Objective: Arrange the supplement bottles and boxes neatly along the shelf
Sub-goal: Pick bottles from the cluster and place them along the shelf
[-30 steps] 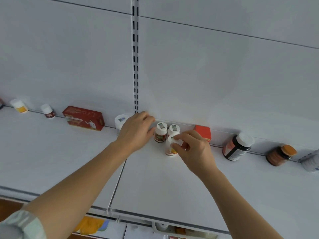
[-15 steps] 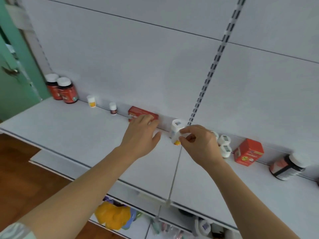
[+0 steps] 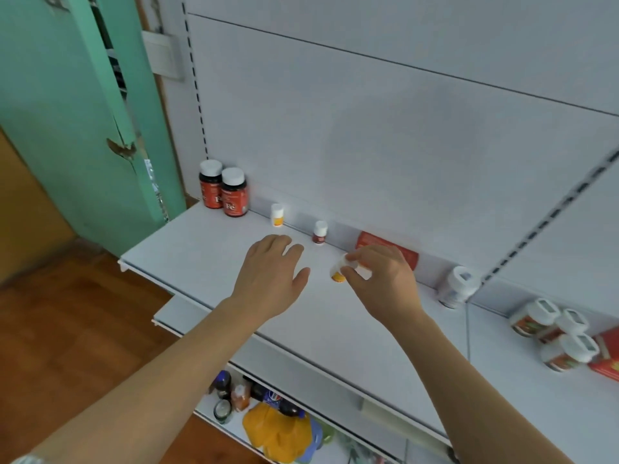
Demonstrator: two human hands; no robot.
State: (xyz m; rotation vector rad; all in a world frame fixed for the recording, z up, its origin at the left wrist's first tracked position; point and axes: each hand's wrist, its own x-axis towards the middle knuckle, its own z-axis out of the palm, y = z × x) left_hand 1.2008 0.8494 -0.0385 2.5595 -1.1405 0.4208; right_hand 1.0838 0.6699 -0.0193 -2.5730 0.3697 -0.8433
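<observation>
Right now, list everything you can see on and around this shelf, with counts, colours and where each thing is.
Dark red Fe bottles: two, white caps, far-left back.
Small white bottle, yellow label: one, back edge.
Small white-capped bottle, red label: one, back edge.
Flat red box: one, behind right hand.
White jar: one, by upright.
White-lidded red-label bottles: three, right.
Red box: one, far right.
White shelf: one.
Left hand: open, empty, over the shelf.
Right hand: pinching small white-and-yellow bottle.

This looks like a shop. A white retail shelf (image 3: 207, 262) stands against a slotted back panel (image 3: 368, 128), with supplement bottles (image 3: 223, 192) and a red box (image 3: 388, 251) lined along the shelf's rear edge. Below the shelf, a lower tier holds drink bottles (image 3: 268, 398).
</observation>
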